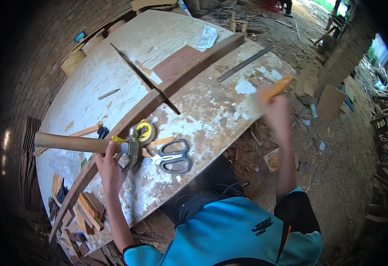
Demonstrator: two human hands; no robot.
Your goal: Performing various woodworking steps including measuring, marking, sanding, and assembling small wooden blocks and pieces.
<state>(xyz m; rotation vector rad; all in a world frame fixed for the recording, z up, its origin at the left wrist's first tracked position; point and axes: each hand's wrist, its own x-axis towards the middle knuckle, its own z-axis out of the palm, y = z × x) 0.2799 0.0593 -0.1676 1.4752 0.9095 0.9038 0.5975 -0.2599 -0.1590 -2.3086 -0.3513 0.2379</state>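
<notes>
Left hand [107, 168]: closed on the wooden handle of a claw hammer [76, 142], close to the metal head. Hammer placed over the left part of the table [203, 119], handle pointing left across a long brown wooden beam [183, 79]. Small pale patch, label-like, on the handle beside the head; lettering too small to read.

Right hand [274, 106]: raised just beyond the near right edge of the table, clamped on an orange implement [277, 88]. Pale lower end smeared by blur; cannot tell the exact kind.

Beside the hammer head: round yellow-faced tape [146, 131], dark printing on the face, illegible at this size. Just right of the head: scissors [175, 160], dark looped handles toward the right, lying flat.

Crossing the beam: long thin dark strip [134, 68]. Beyond the beam: reddish rectangular panel [176, 62], crumpled white cloth-like item [207, 38], slim pointed tool [109, 94]. On the near side of the beam, toward the far right: straight grey metal bar [243, 65]; cannot tell any graduations. At lower left: wood offcuts [90, 213], in a jumble.

Apparel: turquoise shirt [229, 230] with black sleeve panel, dark printed emblem on the chest.
</notes>
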